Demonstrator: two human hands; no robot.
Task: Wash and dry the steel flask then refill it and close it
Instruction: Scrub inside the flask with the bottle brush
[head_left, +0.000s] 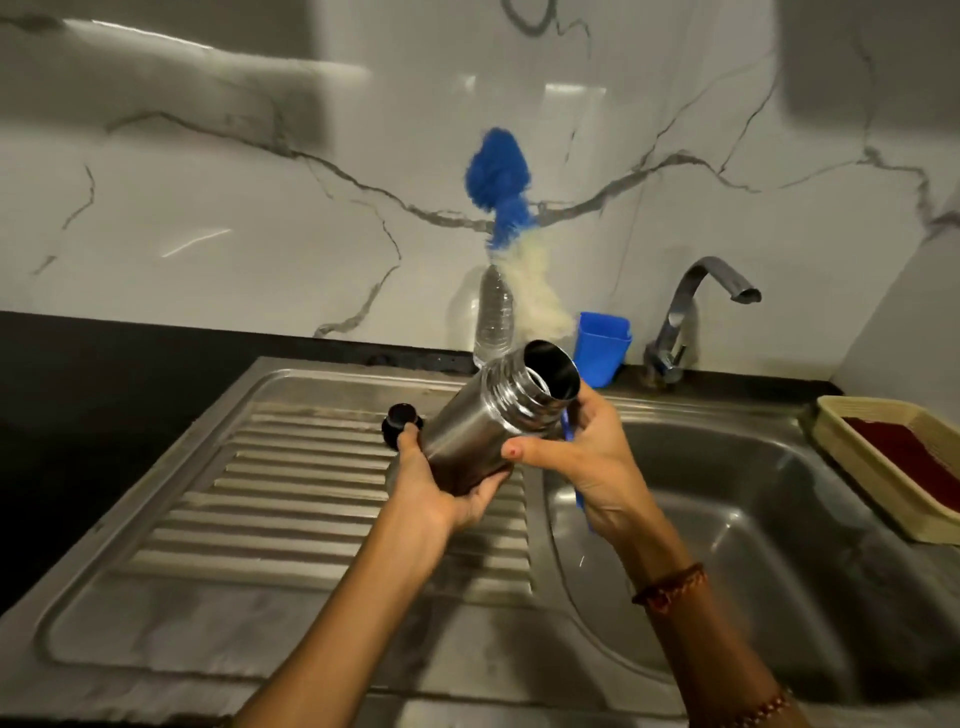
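Left hand (441, 483) curls round the steel flask's (483, 431) base, mouth tilted to one o'clock over the sink's (753, 519) drainboard. Right hand (582, 457) grips a blue brush handle (567, 431) beside the neck. Black cap (401, 423) at ten o'clock; tap (696, 306) beyond.

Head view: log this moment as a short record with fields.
flask: steel flask, open, tilted, mouth up toward the right, over the drainboard
left hand: grips the flask's base
right hand: holds a blue brush handle at the flask's neck
brush head: blurred, raised above
cap: black, on the drainboard
tap: no water visible
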